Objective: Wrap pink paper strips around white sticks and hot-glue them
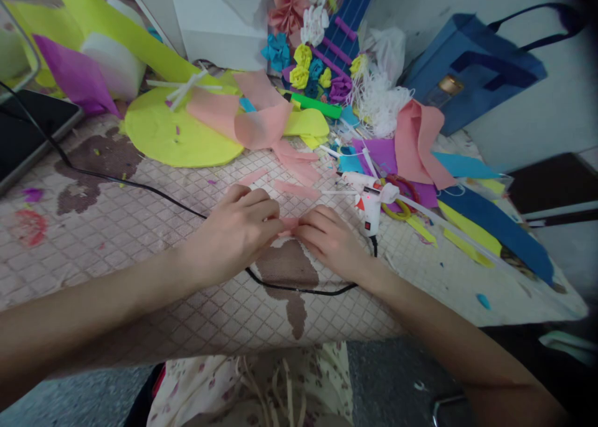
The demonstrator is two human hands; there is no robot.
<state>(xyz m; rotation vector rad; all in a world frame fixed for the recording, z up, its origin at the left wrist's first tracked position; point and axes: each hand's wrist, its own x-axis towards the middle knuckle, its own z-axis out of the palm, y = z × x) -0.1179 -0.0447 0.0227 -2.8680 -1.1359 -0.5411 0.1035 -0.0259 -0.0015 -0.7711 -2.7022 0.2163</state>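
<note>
A small strip of pink crepe paper (288,225) is stretched between my two hands, low over the table. My left hand (243,228) is closed, pinching the strip's left end. On the other end, my right hand (329,237) grips with its fingertips. Just beyond my hands lie more cut pink strips (296,188). A white glue gun (371,206) rests to the right of my right hand, its black cord (299,289) looping beneath my wrists.
A yellow paper disc (182,134) lies at the back left under curled pink paper (261,119). Scissors (397,209) sit behind the glue gun. Several paper flowers (303,66) stand at the back, with a blue bag (471,72) on the right and a dark device (37,128) at far left.
</note>
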